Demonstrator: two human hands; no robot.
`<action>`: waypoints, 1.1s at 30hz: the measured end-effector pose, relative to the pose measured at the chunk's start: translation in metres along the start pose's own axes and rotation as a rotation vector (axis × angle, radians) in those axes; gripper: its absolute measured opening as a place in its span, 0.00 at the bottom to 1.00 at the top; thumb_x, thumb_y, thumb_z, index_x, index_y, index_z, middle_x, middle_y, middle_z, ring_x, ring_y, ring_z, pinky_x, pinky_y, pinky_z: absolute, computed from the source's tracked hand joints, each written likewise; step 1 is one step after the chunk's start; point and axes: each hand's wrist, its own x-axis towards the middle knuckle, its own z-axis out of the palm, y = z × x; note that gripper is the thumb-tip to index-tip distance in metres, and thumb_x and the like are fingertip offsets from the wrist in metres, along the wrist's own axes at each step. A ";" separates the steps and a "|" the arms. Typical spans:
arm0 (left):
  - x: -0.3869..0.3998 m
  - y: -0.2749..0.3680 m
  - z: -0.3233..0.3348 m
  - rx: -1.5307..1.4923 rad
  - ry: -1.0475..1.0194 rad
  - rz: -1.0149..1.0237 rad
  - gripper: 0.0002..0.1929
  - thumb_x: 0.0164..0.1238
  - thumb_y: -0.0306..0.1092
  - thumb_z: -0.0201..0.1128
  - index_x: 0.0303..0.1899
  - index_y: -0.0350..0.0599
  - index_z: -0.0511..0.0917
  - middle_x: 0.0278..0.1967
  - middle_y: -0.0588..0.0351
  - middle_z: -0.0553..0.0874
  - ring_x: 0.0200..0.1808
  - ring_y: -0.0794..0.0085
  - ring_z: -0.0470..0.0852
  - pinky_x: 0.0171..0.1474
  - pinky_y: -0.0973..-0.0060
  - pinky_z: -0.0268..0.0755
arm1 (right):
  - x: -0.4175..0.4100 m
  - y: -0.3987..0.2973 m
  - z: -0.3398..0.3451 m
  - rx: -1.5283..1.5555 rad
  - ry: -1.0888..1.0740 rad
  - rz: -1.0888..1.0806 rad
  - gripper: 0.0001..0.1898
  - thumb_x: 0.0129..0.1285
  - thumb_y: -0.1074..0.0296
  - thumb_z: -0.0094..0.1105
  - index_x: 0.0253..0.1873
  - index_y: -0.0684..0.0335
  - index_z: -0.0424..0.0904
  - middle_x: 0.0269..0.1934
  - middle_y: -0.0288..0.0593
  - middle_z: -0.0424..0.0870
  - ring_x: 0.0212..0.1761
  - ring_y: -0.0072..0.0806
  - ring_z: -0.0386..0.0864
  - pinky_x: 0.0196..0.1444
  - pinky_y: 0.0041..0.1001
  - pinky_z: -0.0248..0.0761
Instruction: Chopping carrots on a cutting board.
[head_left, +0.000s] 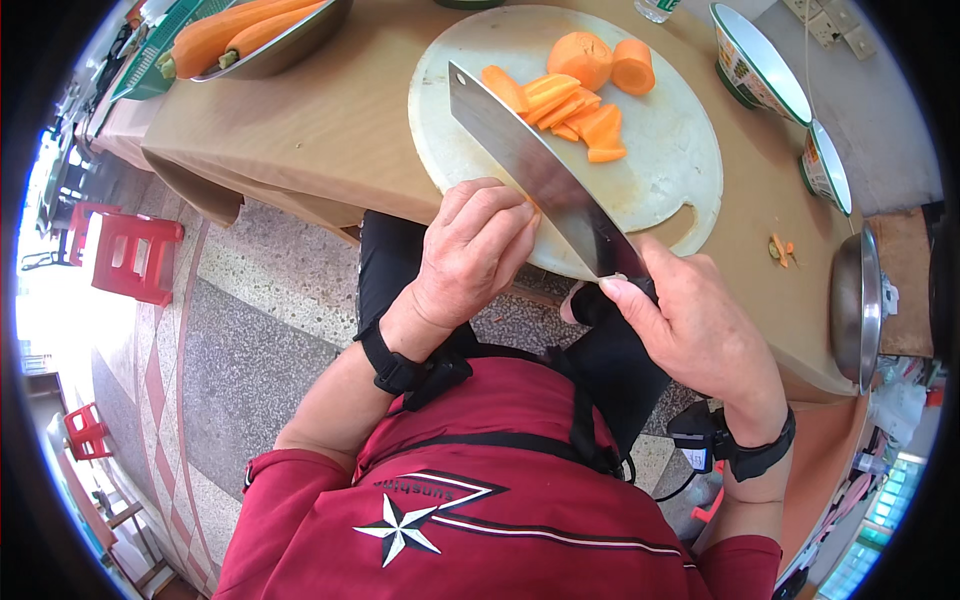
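My right hand (694, 322) grips the handle of a broad kitchen cleaver (525, 157), its thumb near the heel of the blade. The blade slants across a round, pale cutting board (465, 142). My left hand (480, 247) is curled at the board's near edge, close beside the blade. A sliver of orange carrot (534, 205) shows at its fingertips; the fingers hide the rest. Beyond the blade lie several flat carrot slices (559, 97) in an overlapping row. A thick carrot chunk (581, 60) and a shorter carrot piece (634, 67) sit behind them.
Whole carrots (247, 34) rest in a metal bowl (300, 45) at the upper left, beside a green basket (161, 56). Two patterned bowls (757, 67) and a steel basin (855, 307) line the right side. Carrot trimmings (782, 250) lie on the brown tablecloth (322, 127).
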 end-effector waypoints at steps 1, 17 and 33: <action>0.000 0.000 0.000 -0.001 0.000 0.001 0.10 0.54 0.17 0.72 0.38 0.37 0.83 0.38 0.51 0.85 0.42 0.59 0.85 0.44 0.68 0.79 | 0.000 0.000 0.000 -0.012 0.001 -0.001 0.15 0.73 0.64 0.57 0.39 0.72 0.70 0.25 0.67 0.77 0.32 0.66 0.77 0.37 0.54 0.68; -0.001 -0.001 0.001 -0.006 0.012 -0.003 0.10 0.54 0.17 0.72 0.37 0.37 0.83 0.38 0.52 0.85 0.42 0.59 0.85 0.44 0.68 0.80 | 0.024 0.000 0.001 -0.043 -0.020 -0.040 0.17 0.72 0.61 0.58 0.38 0.72 0.69 0.26 0.66 0.75 0.34 0.65 0.76 0.34 0.49 0.65; 0.000 0.000 0.000 -0.024 0.012 0.000 0.10 0.54 0.17 0.72 0.38 0.37 0.83 0.38 0.51 0.85 0.42 0.58 0.85 0.43 0.67 0.79 | 0.020 -0.002 -0.004 -0.092 0.027 -0.034 0.18 0.72 0.60 0.58 0.36 0.71 0.68 0.20 0.60 0.74 0.24 0.55 0.75 0.29 0.43 0.66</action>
